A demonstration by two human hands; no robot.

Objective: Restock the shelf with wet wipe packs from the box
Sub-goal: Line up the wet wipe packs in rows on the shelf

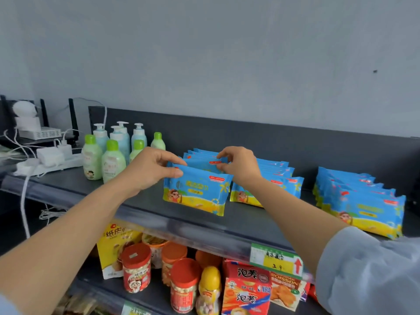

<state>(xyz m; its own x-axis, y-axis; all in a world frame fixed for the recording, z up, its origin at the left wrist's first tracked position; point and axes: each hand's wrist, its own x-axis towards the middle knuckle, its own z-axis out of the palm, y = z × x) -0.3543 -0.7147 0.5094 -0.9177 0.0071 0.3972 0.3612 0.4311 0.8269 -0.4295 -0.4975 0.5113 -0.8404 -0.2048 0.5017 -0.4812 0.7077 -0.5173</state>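
Blue and yellow wet wipe packs stand upright in three rows on the dark top shelf (145, 201). The left row (195, 194) holds several packs one behind another. My left hand (150, 169) pinches the top left edge of packs in this row. My right hand (238, 164) pinches the top right edge of a pack standing second in that same row. A middle row (281, 178) stands just right of my right wrist, partly hidden by my forearm. A third row (363, 208) stands at the far right. The box is not in view.
Green-capped and pump bottles (109, 153) stand left of the wipes. A power strip with chargers and cables (50, 160) lies further left. The lower shelf holds snack jars (136, 267), packets and boxes. A price tag (276, 262) hangs on the shelf edge.
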